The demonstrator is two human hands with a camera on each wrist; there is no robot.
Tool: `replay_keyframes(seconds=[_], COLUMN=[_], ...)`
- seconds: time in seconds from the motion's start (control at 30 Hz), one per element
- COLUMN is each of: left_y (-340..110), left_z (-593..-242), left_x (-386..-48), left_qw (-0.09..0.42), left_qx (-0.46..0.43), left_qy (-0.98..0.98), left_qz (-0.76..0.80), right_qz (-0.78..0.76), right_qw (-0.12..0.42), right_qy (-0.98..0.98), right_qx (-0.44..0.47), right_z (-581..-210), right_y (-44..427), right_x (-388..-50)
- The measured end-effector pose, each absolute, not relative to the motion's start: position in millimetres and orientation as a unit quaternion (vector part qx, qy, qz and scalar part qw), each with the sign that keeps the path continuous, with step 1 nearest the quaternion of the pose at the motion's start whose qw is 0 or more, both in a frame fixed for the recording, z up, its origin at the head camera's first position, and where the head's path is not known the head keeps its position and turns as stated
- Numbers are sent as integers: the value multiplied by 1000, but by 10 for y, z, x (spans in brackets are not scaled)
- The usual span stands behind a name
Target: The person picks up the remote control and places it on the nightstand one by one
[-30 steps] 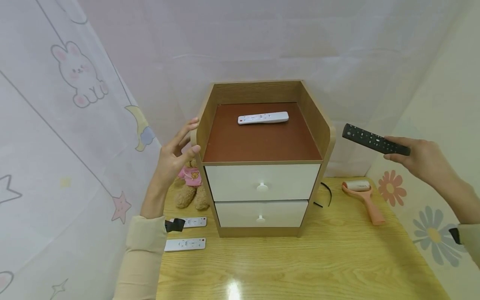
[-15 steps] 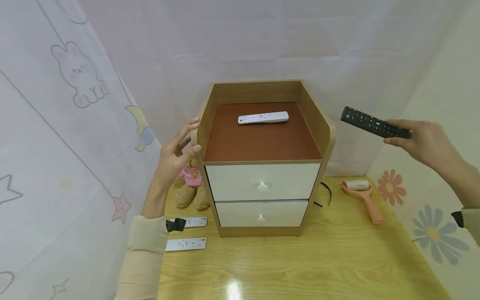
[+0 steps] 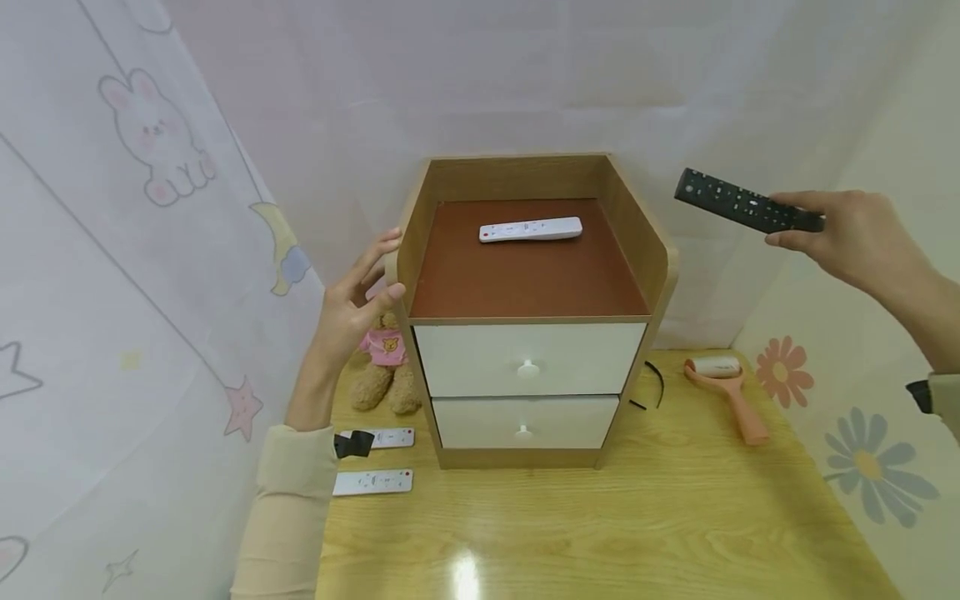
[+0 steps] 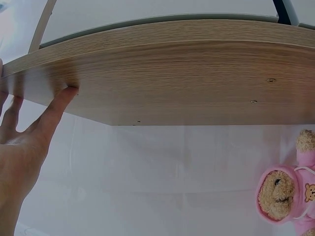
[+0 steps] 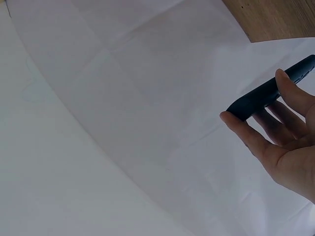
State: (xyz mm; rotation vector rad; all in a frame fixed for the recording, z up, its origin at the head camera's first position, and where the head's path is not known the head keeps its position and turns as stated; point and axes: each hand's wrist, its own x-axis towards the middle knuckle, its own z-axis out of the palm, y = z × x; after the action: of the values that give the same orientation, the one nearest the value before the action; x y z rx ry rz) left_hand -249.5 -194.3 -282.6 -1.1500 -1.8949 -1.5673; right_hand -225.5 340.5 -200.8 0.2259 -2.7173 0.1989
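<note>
A small wooden cabinet (image 3: pixel 525 458) with two white drawers stands in the middle of the head view, a white remote (image 3: pixel 531 230) lying on its brown top. My left hand (image 3: pixel 347 321) rests with spread, fairly straight fingers against the cabinet's left side panel; the left wrist view shows the fingertips of that hand (image 4: pixel 29 142) touching the wood. To the right of the cabinet, in the air, my right hand (image 3: pixel 862 237) holds a black remote (image 3: pixel 738 202) by one end. The right wrist view has the dark remote (image 5: pixel 261 98) pinched between thumb and fingers of the right hand (image 5: pixel 290 152).
Left of the cabinet sit a teddy bear (image 3: pixel 386 367) in pink and two white remotes, one further back (image 3: pixel 393 437) and one nearer (image 3: pixel 375 482). An orange-handled lint roller (image 3: pixel 738 404) and a thin black curved item (image 3: pixel 660 385) lie on the wooden table (image 3: pixel 600 533) at right.
My right hand has risen with the black remote. The left hand stays at the cabinet's side. The head view has shifted slightly.
</note>
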Motion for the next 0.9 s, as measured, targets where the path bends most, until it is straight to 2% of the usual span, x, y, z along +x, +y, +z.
replay_keyframes(seconds=[0.37,0.9], left_y=[-1925,-1932], left_z=[-2783,-2858], left_x=[-2499,-2515], left_qw=[212,198], left_qx=[-421,-417], left_qy=[-677,-670], left_qz=[-565,-582], right_qz=[32,25], right_qw=[216,192], right_qy=[-968,-964], right_qx=[124,184], right_z=[-1715,-1553], right_y=[3198,2806], right_x=[-2296,-2327])
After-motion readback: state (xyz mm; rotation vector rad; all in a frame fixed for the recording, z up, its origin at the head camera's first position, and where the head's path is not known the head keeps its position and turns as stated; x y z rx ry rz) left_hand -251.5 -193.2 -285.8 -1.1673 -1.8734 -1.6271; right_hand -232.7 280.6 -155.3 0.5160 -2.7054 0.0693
